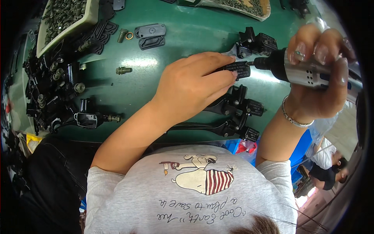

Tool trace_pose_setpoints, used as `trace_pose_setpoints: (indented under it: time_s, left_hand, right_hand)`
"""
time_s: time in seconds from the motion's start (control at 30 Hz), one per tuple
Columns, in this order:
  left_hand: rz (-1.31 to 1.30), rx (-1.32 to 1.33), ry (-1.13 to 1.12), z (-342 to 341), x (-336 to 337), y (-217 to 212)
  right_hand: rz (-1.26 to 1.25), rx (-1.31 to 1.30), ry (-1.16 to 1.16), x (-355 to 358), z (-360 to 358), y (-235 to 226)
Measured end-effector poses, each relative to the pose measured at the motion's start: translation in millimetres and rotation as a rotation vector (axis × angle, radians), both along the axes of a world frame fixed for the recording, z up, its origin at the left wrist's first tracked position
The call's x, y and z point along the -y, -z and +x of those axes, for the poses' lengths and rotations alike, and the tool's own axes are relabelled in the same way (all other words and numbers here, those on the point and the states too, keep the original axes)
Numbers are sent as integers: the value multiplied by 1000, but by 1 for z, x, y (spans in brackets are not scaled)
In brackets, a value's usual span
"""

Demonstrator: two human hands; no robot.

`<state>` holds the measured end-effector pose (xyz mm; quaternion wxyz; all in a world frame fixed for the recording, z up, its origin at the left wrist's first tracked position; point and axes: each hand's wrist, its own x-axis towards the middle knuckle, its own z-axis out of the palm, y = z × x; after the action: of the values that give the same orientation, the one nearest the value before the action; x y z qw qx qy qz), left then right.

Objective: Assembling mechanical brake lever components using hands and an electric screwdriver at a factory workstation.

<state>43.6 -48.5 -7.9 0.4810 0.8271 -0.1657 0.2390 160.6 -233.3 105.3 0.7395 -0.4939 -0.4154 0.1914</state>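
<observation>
My left hand [191, 80] is closed on a black brake master cylinder [242, 71], fingers along its lidded top, above the green bench. In my right hand [315, 97] is a silver and black power screwdriver [279, 65], held level. Its bit points left and meets the lid near my fingertips; whether it sits on a screw is too small to tell. Just beyond lies another black master cylinder [266, 43] with a lever. Nearer me are two more, one [255, 107] beside my left wrist and one [249, 133] by the bench edge, their levers partly hidden under my arm.
Black assemblies with bolts pile up [41, 84] at the left. A pale bin [93, 19] of bolts stands behind them. Loose bolts [124, 70], a copper washer [129, 36] and black cover plates [150, 30] lie mid-bench. A screw tray [268, 12] sits far back. Another person [325, 165] is at right.
</observation>
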Motion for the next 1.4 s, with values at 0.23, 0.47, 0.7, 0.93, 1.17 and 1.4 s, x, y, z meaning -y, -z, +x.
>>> trace_pose_setpoints:
  time_s: [0.23, 0.47, 0.7, 0.93, 1.17, 1.4]
  left_hand:
    - [-45, -46, 64, -1, -3, 1]
    - [-87, -24, 71, 1, -3, 1]
    - [-159, -28, 47, 3, 3, 15]
    - [-172, 12, 72, 9, 3, 16]
    - [-57, -52, 37, 8, 2, 12]
    - [7, -102, 12, 5, -1, 10]
  right_hand:
    - [-33, 45, -53, 7, 8, -4]
    - [-66, 78, -111, 13, 16, -5]
    - [-83, 103, -162, 17, 16, 9]
    - [-90, 161, -208, 27, 28, 12]
    - [-80, 255, -262, 10, 29, 7]
    - [-158, 316, 557, -23, -4, -11]
